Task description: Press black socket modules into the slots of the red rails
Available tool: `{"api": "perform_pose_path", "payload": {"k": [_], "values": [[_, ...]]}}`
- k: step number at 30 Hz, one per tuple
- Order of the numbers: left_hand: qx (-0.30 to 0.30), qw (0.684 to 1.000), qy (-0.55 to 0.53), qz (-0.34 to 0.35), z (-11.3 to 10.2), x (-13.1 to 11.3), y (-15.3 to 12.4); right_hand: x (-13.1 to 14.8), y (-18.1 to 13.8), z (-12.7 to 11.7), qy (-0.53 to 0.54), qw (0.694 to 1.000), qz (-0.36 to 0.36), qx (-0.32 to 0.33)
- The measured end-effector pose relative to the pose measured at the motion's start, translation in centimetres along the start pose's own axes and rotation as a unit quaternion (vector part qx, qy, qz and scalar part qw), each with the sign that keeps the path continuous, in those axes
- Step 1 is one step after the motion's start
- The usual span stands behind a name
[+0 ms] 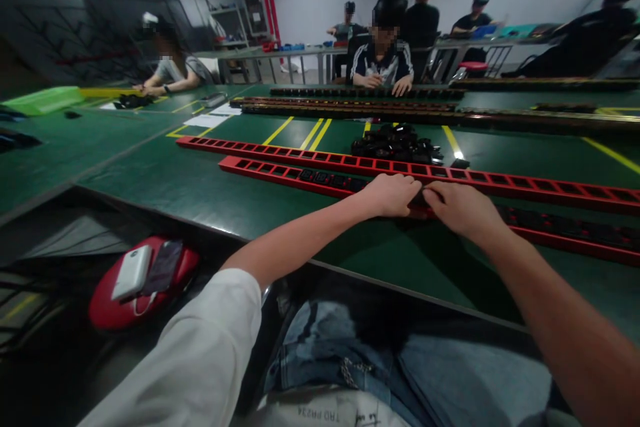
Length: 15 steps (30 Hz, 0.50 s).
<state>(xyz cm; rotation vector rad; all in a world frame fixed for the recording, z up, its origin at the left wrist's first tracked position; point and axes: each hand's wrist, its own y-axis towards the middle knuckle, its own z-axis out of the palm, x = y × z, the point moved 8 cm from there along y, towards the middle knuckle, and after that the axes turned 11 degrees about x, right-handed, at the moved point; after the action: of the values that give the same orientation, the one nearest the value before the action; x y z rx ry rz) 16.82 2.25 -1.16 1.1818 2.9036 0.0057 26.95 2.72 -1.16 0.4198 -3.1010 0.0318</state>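
Note:
A long red slotted rail lies across the green table in front of me, with black socket-like inserts in many of its openings. My left hand is closed over the middle of this rail, its fingers curled down across it. Close beside it on the right, my right hand is closed too, thumb and fingers bent together at the same rail. What lies under its fingertips is hidden. Just behind runs a second red rail with open slots. A pile of black parts sits beyond that one.
Long dark rails lie farther across the table. A co-worker sits opposite, another person at the left. A red stool holding a white device and a dark phone-like one stands at lower left, beyond the table's front edge.

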Motion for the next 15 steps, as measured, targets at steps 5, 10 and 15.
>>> {"api": "perform_pose_path", "payload": {"k": [5, 10, 15], "values": [[0.002, 1.000, 0.007, 0.012, -0.1, 0.1, 0.2, 0.3, -0.2, -0.2, -0.004, 1.000, -0.016, -0.006], [-0.004, 0.999, 0.019, 0.026, -0.1, 0.4, 0.3, 0.4, -0.2, -0.3, 0.011, 0.999, -0.034, -0.031], [0.020, 1.000, 0.019, 0.014, -0.5, 1.7, -0.3, 1.6, -0.5, -0.4, 0.058, 0.991, -0.115, -0.025]]}}
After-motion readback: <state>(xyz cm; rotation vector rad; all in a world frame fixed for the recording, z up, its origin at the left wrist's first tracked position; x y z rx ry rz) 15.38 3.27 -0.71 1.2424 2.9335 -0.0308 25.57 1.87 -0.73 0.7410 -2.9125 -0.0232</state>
